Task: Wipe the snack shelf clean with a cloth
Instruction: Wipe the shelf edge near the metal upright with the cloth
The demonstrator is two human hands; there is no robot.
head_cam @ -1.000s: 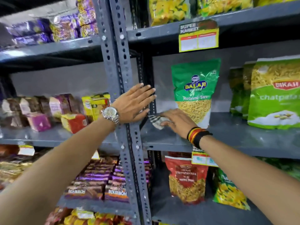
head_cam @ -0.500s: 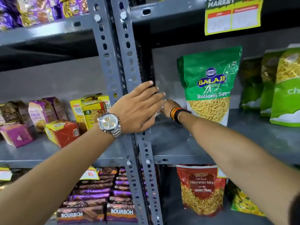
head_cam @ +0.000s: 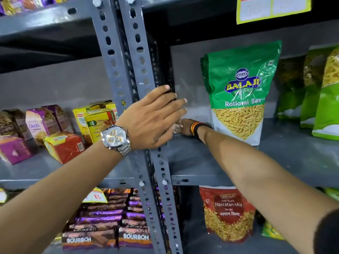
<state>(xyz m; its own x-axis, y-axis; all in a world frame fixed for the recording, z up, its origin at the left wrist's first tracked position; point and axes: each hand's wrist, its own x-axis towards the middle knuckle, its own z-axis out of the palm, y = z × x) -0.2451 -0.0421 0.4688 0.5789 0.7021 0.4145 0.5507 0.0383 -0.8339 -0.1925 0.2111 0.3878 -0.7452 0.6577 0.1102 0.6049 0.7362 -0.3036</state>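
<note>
The right hand reaches deep into the grey shelf, mostly hidden behind the left hand; whether its fingers grip cannot be told. A pale scrap of cloth shows beside it. The left hand's fingers lie flat, released, against the upright post.

Head camera faces the grey shelf close up, slightly downward.

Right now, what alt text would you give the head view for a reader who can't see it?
A person's left hand, wearing a watch, rests flat against a grey slotted upright, while the right hand reaches deep onto the grey shelf behind it, mostly hidden. A green Ratlami Sev bag stands upright just right of that hand.
</note>
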